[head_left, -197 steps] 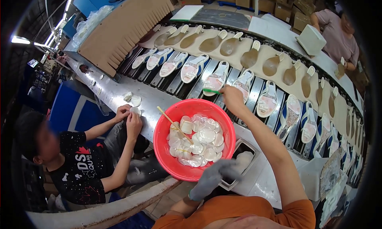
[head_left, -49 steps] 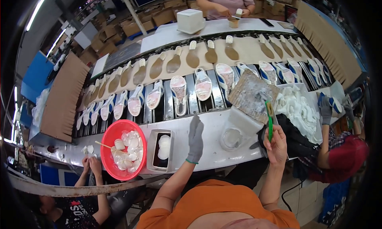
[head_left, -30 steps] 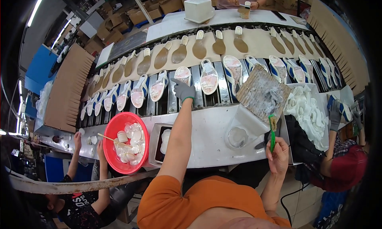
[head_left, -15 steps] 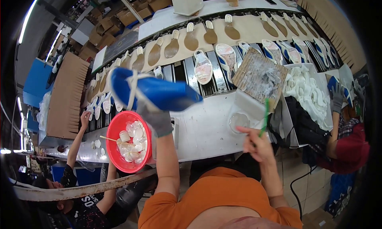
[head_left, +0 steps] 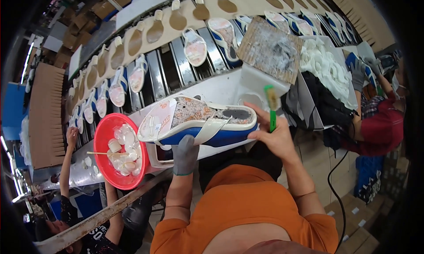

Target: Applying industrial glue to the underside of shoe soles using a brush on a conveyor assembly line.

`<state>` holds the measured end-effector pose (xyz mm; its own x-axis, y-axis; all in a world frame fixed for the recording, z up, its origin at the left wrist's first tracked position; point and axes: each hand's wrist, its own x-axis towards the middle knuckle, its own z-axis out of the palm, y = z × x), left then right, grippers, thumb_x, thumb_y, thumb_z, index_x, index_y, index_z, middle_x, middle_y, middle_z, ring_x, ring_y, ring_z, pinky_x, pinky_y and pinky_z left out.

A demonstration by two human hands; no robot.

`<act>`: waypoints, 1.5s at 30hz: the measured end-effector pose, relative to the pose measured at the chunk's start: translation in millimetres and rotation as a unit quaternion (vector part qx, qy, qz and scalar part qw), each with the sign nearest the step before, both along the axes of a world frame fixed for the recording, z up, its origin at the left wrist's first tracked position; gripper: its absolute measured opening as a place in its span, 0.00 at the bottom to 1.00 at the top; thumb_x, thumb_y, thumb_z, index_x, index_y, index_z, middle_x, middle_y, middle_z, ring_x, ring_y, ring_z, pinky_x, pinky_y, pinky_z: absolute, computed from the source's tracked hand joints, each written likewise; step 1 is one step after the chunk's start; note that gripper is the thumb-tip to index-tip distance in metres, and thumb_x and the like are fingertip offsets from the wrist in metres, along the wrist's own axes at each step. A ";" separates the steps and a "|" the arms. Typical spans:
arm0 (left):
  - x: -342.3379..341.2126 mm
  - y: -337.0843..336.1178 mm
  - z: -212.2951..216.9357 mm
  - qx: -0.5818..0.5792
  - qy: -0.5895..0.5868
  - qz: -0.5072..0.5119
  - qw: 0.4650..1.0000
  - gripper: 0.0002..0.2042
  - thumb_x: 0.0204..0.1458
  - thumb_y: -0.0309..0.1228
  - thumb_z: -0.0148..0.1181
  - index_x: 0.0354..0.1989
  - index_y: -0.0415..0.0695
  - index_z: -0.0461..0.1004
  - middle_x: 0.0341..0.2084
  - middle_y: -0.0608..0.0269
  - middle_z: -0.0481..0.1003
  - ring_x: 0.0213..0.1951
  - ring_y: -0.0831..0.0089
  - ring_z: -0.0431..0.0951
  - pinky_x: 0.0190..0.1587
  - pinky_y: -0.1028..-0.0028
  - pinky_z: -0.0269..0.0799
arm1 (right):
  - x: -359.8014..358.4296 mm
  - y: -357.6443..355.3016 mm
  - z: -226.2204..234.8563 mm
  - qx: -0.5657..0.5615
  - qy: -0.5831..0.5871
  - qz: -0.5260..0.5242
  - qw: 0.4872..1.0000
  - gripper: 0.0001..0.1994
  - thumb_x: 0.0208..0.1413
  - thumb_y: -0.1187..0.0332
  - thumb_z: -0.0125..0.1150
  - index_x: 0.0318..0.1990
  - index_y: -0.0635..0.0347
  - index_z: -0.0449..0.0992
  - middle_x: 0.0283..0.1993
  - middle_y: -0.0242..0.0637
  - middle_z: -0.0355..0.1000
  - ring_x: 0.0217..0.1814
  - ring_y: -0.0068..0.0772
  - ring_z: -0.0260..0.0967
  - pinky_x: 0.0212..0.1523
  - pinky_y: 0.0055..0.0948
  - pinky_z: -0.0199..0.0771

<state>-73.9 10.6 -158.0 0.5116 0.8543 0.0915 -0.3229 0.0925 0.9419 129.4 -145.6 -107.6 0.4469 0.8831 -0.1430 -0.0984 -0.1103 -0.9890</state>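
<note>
A blue and white sandal upper on a last (head_left: 194, 117) is held in front of me with its underside up, the speckled bottom and a white strap showing. My left hand (head_left: 184, 156), in a grey glove, grips it from the near side around the middle. At its right end, fingers of my bare right hand (head_left: 279, 138) touch the narrow heel. Closed in that same hand is a green-handled brush (head_left: 272, 117), its pale bristles pointing up.
A red basin (head_left: 100, 161) holds white cups and a stick. Behind, lasted sandals (head_left: 194, 46) sit on a roller conveyor (head_left: 155, 73) beside tan soles (head_left: 154, 32). A stained board (head_left: 269, 48) leans over a white tub (head_left: 258, 84). Co-workers are on both sides.
The sandal has come down closer to me and turned from its blue side to its underside. My right hand has moved in to its heel with the brush. The whole view has shifted.
</note>
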 end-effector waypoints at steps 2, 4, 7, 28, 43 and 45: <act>-4.8 -15.6 -21.6 -0.058 -0.024 0.036 0.997 0.27 0.49 0.25 0.59 0.60 0.35 0.64 0.54 0.54 0.71 0.54 0.60 0.73 0.62 0.59 0.66 | 17.0 -8.8 5.6 0.007 -0.083 -0.009 0.997 0.28 0.44 0.74 0.71 0.56 0.66 0.75 0.49 0.36 0.77 0.46 0.23 0.71 0.47 0.22 0.70; -10.5 -27.0 -38.8 -0.088 -0.080 0.072 0.990 0.26 0.48 0.25 0.58 0.59 0.35 0.64 0.54 0.53 0.71 0.55 0.60 0.73 0.62 0.59 0.66 | 32.2 -20.7 10.1 0.010 -0.151 -0.049 0.987 0.21 0.49 0.74 0.68 0.54 0.66 0.77 0.42 0.35 0.78 0.39 0.21 0.70 0.41 0.24 0.68; -8.1 -27.3 -57.8 0.239 0.120 0.094 0.959 0.29 0.50 0.29 0.62 0.62 0.36 0.63 0.59 0.50 0.66 0.60 0.58 0.67 0.65 0.59 0.60 | 41.0 -32.1 4.8 -0.050 -0.263 -0.070 0.961 0.16 0.52 0.73 0.66 0.50 0.60 0.80 0.34 0.35 0.77 0.33 0.24 0.70 0.35 0.25 0.68; 10.9 -62.0 -63.5 0.456 0.455 0.052 0.763 0.40 0.53 0.52 0.56 0.71 0.44 0.52 0.70 0.51 0.52 0.71 0.50 0.48 0.72 0.54 0.40 | 40.0 -37.1 -59.6 -0.166 -0.218 -0.127 0.953 0.08 0.57 0.71 0.63 0.39 0.66 0.79 0.25 0.28 0.72 0.30 0.13 0.65 0.31 0.21 0.63; 17.3 -65.0 -54.2 0.444 0.509 0.006 0.737 0.37 0.56 0.54 0.51 0.71 0.51 0.53 0.69 0.59 0.55 0.71 0.54 0.50 0.71 0.53 0.44 | 30.0 -10.1 -49.1 -0.083 -0.028 -0.078 0.993 0.11 0.60 0.70 0.61 0.48 0.66 0.79 0.33 0.32 0.77 0.26 0.13 0.58 0.26 0.16 0.57; 17.6 -65.8 -54.7 0.445 0.510 0.006 0.736 0.36 0.56 0.55 0.50 0.71 0.51 0.53 0.69 0.59 0.55 0.71 0.55 0.49 0.71 0.53 0.44 | 25.6 -4.3 -45.0 -0.096 -0.047 -0.081 0.991 0.12 0.60 0.70 0.61 0.49 0.65 0.79 0.34 0.31 0.77 0.27 0.14 0.59 0.27 0.17 0.59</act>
